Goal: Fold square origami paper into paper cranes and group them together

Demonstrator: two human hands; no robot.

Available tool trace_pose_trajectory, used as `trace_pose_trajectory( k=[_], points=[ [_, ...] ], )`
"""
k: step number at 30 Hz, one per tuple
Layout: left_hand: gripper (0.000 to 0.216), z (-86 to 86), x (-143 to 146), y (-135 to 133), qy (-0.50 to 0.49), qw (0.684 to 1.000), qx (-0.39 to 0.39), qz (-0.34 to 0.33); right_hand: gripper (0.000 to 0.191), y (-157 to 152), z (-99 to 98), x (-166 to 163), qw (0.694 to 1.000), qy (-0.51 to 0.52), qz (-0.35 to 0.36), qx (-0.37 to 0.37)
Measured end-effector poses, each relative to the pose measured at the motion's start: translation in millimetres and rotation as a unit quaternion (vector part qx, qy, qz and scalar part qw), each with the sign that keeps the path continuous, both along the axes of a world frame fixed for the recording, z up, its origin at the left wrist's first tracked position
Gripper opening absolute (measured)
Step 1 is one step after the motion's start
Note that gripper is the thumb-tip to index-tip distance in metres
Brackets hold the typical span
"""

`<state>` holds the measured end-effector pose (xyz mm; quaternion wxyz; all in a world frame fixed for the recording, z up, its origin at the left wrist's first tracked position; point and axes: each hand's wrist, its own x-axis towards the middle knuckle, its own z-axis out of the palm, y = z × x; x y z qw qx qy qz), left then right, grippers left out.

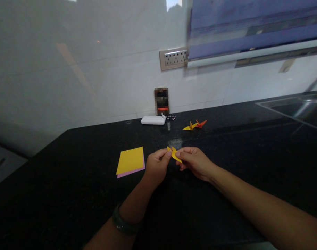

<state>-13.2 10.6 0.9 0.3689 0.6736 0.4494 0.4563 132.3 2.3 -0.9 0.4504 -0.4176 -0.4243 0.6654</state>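
Between my two hands is a small folded yellow paper [173, 152], with pointed ends like an origami crane. My left hand [157, 166] pinches its left tip between thumb and fingers. From the other side, my right hand [194, 160] grips the paper's right part, with the thumb on top. Both hands are just above the black countertop [174, 215]. Left of my left hand lies a stack of square paper [131, 160], yellow on top with a pink sheet showing beneath. Farther back stand a yellow paper crane [190, 126] and an orange paper crane [201, 124], touching or nearly so.
A white power bank [153, 120] lies near the wall, before an upright, pixelated phone-like object [161, 101]. A beaded strap [171, 118] is beside it. A socket panel [174, 59] and a purple blind [252, 27] are behind. At right is a sink-like edge [291, 114].
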Motion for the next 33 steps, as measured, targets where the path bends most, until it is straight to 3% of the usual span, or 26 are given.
trace_pose_trajectory(
  k=[8, 21, 26, 33],
  points=[
    [0.026, -3.4, 0.4, 2.3, -0.067, 0.994, -0.076, 0.034, 0.025, 1.5, -2.1, 2.6, 0.99, -0.094, 0.045, 0.09],
    [0.023, -5.1, 6.4, 0.9, -0.195, 0.964, -0.182, 0.016, 0.023, 2.1, -5.1, 2.1, 0.985, -0.147, 0.04, 0.082],
    [0.023, -5.5, 4.9, -0.7, -0.175, 0.965, -0.193, -0.025, 0.023, 2.0, -4.5, 2.2, 0.984, -0.153, 0.034, 0.08],
    [0.019, -4.9, 4.6, -0.6, -0.113, 0.98, -0.163, 0.008, 0.02, 2.4, -1.9, 3.1, 0.976, -0.189, 0.038, 0.102]
  ],
)
